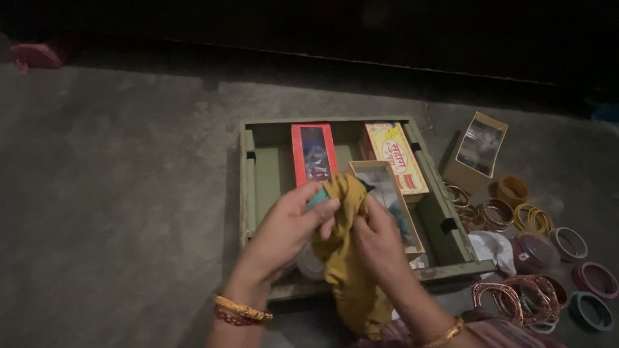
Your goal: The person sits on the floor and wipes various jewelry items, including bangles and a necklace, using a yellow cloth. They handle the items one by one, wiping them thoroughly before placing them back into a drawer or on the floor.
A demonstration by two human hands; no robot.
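Over the green wooden tray, we are clenching both hands, left hand and right hand, around a mustard cloth. We are judging a firm grip best, keeping the cloth's hanging end from snagging the boxes.

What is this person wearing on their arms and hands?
Both forearms are bare, with no sleeves and no gloves. The left wrist carries gold bangles with a red beaded one beside them. The right wrist has a single gold bangle. I can make out no rings in this dim light.
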